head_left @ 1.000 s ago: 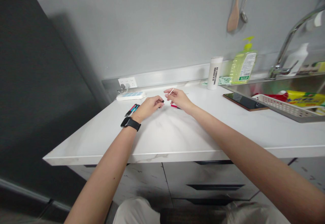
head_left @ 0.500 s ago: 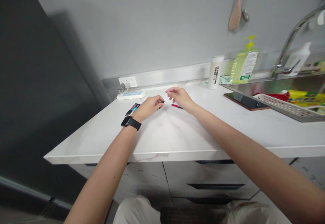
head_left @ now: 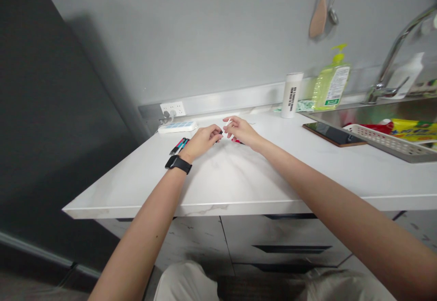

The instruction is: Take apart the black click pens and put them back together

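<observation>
in the head view i see the left hand over the white counter, its fingertips pinched together on a small dark piece. the right hand faces it, thumb and fingertips closed on a thin white stick, other fingers loosely bent. the stick's lower end is close to the dark piece; i can't tell whether they touch. just below the right fingers i spot a red-and-black pen on the counter. more pens lie beside the left wrist, near a power strip.
</observation>
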Action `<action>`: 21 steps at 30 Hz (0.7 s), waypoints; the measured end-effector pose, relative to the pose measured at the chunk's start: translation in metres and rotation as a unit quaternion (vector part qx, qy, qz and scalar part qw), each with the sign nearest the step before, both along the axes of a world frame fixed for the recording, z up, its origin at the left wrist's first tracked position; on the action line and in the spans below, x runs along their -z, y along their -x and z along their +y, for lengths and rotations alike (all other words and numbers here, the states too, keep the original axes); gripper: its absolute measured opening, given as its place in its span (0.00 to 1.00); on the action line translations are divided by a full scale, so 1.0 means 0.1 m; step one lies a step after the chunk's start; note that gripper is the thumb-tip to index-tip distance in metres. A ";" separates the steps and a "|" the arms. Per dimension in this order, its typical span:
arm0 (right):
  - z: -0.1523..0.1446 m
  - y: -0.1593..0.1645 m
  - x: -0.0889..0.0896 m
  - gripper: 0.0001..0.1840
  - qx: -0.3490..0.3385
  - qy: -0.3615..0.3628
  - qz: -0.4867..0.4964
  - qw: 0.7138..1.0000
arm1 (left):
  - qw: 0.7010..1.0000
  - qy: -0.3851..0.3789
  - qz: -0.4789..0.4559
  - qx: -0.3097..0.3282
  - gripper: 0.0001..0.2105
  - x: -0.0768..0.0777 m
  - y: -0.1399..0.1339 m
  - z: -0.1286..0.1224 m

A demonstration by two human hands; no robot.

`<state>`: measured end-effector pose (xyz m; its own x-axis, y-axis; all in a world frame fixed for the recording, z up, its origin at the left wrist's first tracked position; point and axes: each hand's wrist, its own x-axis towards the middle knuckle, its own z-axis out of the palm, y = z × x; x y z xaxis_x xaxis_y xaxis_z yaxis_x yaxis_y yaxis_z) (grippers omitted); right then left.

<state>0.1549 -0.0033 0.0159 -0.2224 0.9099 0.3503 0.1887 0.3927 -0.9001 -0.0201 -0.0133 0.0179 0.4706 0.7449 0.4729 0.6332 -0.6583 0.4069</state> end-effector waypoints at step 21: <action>0.16 -0.23 0.20 0.12 0.079 -0.086 -0.489 0.865 | 0.994 0.003 0.105 -0.034 0.07 0.04 0.06 0.04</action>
